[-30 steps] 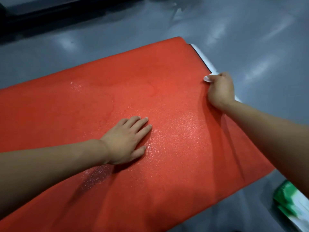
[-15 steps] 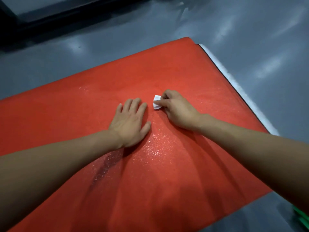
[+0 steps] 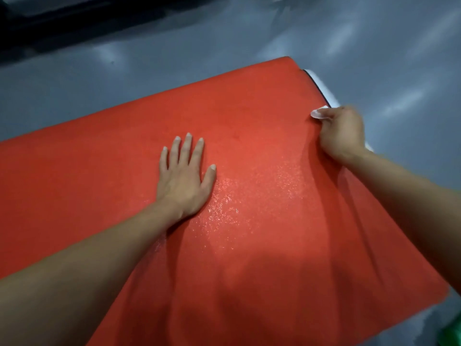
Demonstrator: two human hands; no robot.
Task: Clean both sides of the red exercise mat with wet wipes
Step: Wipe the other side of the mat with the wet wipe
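Note:
The red exercise mat [image 3: 99, 176] lies flat and fills most of the view, with a wet, glistening patch near its middle. My left hand [image 3: 185, 176] presses flat on the mat, fingers straight and spread. At the mat's right edge, my right hand [image 3: 341, 131] grips a small folded white wet wipe [image 3: 319, 113] and holds it against the mat. Only a corner of the wipe sticks out from the fingers.
The mat lies on a glossy grey floor [image 3: 374, 46]. A white strip [image 3: 321, 88] shows under the mat's right edge. A green object [image 3: 452, 333] peeks in at the bottom right corner. A dark edge [image 3: 74, 16] runs along the top left.
My right hand has swept the wipe from the middle of the mat, beside my left hand, back out to the right edge. My left hand stays flat on the mat.

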